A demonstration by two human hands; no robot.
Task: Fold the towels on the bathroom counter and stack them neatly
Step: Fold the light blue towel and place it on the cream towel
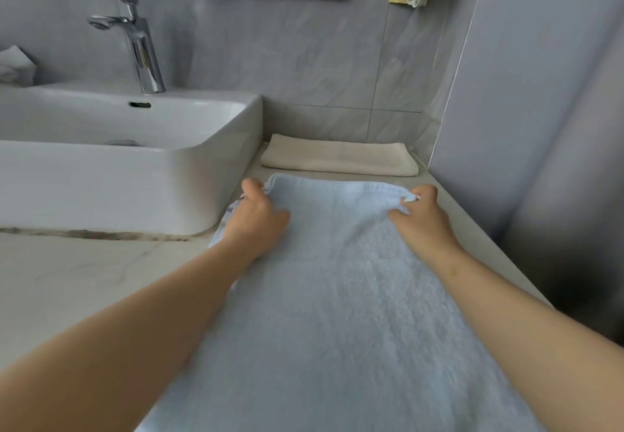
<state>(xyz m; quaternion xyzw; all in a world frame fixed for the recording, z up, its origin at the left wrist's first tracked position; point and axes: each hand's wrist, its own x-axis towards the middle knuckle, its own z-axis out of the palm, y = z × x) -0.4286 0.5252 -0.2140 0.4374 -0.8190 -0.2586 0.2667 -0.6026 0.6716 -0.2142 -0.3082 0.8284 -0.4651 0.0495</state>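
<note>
blue towel (337, 296) lies lengthwise away from viewer, hands pinching far corners.

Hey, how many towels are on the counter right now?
2. A light blue towel lies spread on the counter, with the left hand and right hand gripping its far corners. A folded cream towel sits behind it. Others may lie outside the view.

A pale blue terry-cloth towel (337, 296) lies spread lengthwise along the light marble worktop (84, 279), its far corners pinched by the left hand (260, 219) and right hand (423, 217). Just beyond, apart from it, a folded cream towel (337, 160) lies flat by the wall (304, 60).
</note>
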